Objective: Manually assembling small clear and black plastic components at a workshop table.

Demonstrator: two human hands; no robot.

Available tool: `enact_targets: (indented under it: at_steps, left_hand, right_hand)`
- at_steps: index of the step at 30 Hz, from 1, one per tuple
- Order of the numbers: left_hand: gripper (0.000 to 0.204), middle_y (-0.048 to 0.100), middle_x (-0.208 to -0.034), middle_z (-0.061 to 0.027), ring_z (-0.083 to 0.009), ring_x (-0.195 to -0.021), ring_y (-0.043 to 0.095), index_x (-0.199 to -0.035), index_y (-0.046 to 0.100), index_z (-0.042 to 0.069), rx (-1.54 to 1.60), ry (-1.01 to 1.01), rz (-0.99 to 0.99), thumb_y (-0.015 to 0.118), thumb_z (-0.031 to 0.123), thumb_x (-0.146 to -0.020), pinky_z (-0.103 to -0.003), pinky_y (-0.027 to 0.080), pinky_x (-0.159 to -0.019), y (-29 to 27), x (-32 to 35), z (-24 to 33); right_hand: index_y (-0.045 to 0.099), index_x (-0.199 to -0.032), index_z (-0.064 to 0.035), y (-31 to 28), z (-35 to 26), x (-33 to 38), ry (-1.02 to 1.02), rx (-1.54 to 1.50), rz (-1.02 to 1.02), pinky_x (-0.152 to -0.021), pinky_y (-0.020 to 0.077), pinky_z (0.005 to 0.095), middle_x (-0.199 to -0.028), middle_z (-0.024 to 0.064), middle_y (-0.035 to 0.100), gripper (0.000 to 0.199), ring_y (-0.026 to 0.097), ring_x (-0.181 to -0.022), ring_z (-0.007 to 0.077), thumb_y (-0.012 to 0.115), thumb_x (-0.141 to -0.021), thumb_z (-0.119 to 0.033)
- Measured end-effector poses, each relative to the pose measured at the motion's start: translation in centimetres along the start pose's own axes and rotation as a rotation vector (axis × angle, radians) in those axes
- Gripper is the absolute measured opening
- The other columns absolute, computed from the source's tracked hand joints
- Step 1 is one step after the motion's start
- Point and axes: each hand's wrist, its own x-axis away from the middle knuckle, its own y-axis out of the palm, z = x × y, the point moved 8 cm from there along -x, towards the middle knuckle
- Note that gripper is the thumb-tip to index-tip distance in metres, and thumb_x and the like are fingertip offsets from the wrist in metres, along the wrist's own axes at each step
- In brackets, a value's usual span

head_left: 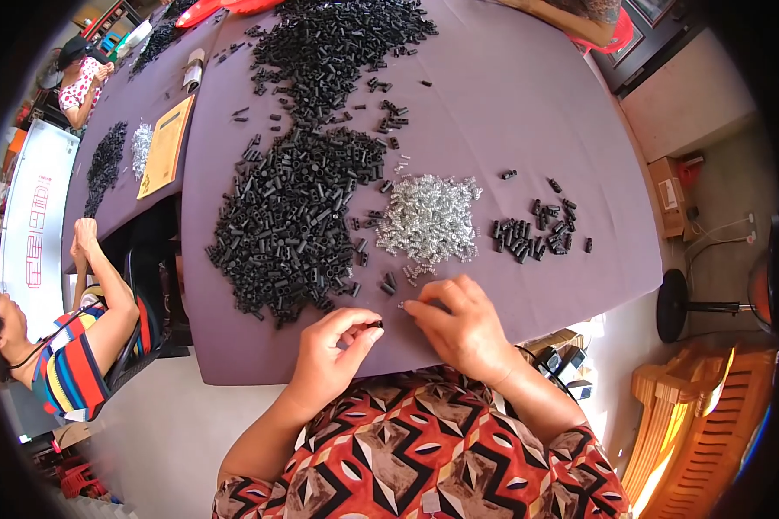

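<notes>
Between thumb and forefinger, my left hand (327,350) pinches a small black tubular part (376,324) near the front edge of the table. Just right of it, my right hand (463,327) is closed, with a tiny silvery spring (402,304) at its fingertips. Beyond my hands lies a heap of small silvery springs (428,221). A large pile of black tubular parts (294,216) spreads to its left. A smaller group of black parts (532,232) lies right of the springs. Two loose black parts (389,283) rest close to my fingers.
The purple-grey cloth table (571,130) carries another black heap (346,35) at its far end. On the left, a person in a striped top (69,368) sits by a second table with an orange-yellow board (166,147). Wooden furniture (701,424) and a fan (673,304) stand right.
</notes>
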Motion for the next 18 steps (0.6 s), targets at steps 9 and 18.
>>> enact_targets:
  at_steps: [9,18]
  left_hand:
    - [0.015,0.072,-0.099,-0.0058,-0.0099,-0.084,0.065,-0.107,0.072,-0.002,0.024,-0.022,-0.005,0.072,0.002,-0.092,-0.025,0.052,-0.076,0.0,0.2,-0.1]
    - [0.015,0.072,-0.098,-0.0059,-0.0098,-0.084,0.064,-0.107,0.072,-0.002,0.010,-0.022,-0.006,0.072,0.002,-0.092,-0.025,0.052,-0.076,0.0,0.2,0.1]
  right_hand:
    - [0.074,-0.111,-0.0074,-0.6,1.1,-0.2,0.076,0.080,0.060,-0.077,0.0521,0.0404,-0.105,0.0089,0.063,0.033,0.061,-0.090,0.0297,0.076,-0.078,-0.003]
    - [0.070,-0.102,-0.0054,2.0,1.0,-0.7,0.063,-0.046,0.036,-0.077,0.0527,0.0403,-0.098,0.0084,0.066,0.024,0.063,-0.087,0.0301,0.072,-0.079,-0.002]
